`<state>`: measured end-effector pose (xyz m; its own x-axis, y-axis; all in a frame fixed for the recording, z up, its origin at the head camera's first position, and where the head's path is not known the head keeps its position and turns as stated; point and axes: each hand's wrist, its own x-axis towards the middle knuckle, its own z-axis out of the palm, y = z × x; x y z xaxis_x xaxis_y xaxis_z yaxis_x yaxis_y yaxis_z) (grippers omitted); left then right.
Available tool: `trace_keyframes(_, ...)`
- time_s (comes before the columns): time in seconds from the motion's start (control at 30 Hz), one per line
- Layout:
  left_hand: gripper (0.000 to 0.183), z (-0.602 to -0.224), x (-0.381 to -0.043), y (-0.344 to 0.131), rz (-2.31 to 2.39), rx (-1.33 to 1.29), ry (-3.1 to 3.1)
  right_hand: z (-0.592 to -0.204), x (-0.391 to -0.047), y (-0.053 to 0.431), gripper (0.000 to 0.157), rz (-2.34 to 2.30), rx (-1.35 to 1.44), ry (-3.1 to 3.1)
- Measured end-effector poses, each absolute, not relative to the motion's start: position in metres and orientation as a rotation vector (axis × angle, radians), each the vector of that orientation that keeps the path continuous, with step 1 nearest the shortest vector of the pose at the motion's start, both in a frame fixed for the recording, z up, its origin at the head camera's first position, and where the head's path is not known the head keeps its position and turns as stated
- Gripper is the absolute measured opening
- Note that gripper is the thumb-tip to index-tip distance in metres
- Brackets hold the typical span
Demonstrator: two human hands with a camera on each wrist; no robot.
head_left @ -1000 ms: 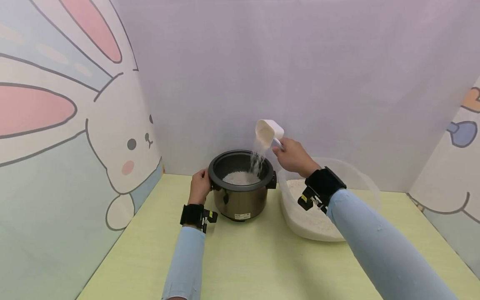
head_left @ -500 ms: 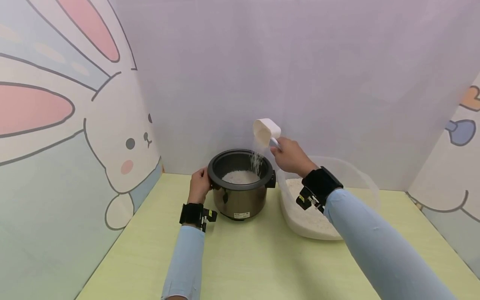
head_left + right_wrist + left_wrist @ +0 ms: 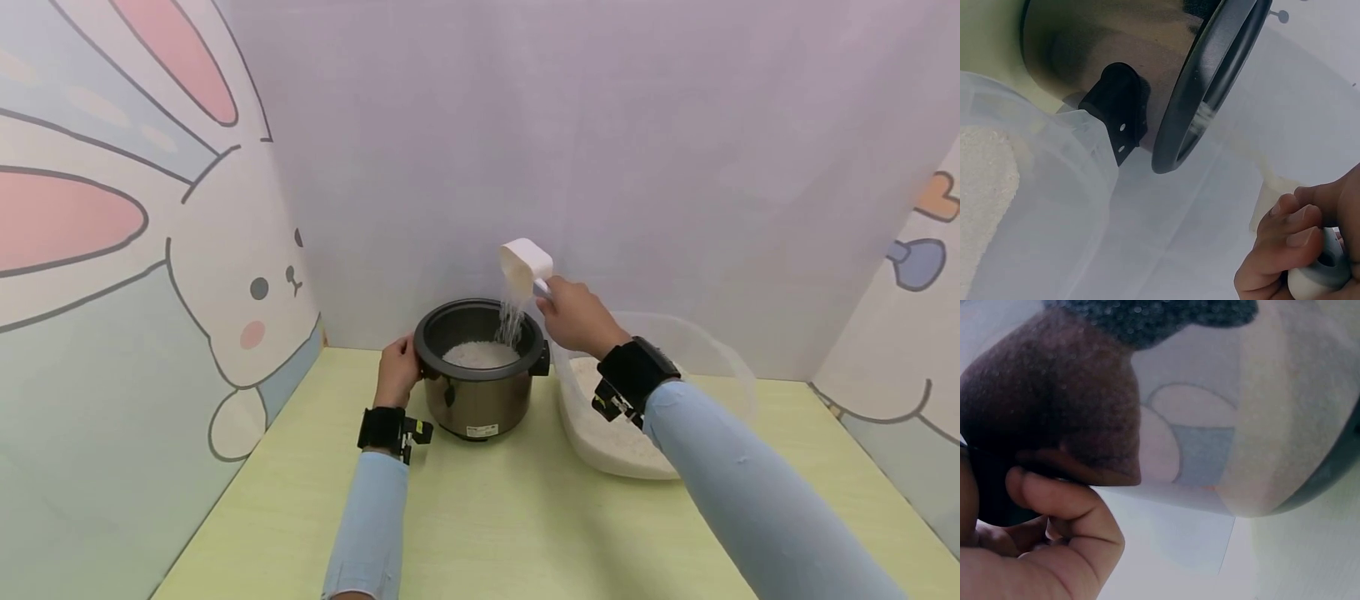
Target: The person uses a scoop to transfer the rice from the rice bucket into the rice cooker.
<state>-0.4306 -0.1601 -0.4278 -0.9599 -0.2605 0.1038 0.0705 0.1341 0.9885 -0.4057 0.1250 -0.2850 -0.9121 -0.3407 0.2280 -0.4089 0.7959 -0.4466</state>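
A rice cooker [image 3: 478, 404] with a dark rim and shiny brown body stands at the back of the table, its lid off. White rice [image 3: 480, 355] lies inside it. My left hand [image 3: 397, 371] grips the black handle on the cooker's left side; in the left wrist view curled fingers [image 3: 1063, 503] wrap that handle. Above the cooker's right rim, my right hand [image 3: 581, 317] holds a white measuring scoop [image 3: 531, 257] by its handle. The scoop is tipped to the left, and a stream of rice falls from it into the cooker.
Right of the cooker is a translucent plastic bin [image 3: 581, 442] of rice, partly hidden behind my right forearm. In the right wrist view the bin's rim [image 3: 1094, 125] comes close to the cooker's right handle [image 3: 1119, 109]. A pale curtain [image 3: 637, 167] hangs behind the table.
My right hand and the scoop have shifted slightly left over the cooker while rice keeps falling from the scoop. The left hand stays on the cooker handle.
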Motion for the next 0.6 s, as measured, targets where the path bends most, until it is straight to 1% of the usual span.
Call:
trace_keyframes(0.47, 0.04, -0.4277, -0.4298, -0.1607, -1.918, 0.172, -2.152, -0.2884, -0.3998, 0.1256, 0.034, 0.585, 0.585, -2.841)
trace_keyframes(0.6, 0.04, -0.4302, -0.4299, -0.1626, -1.916, 0.127, -2.143, -0.2906, -0.3983, 0.1259, 0.033, 0.53, 0.597, -2.835)
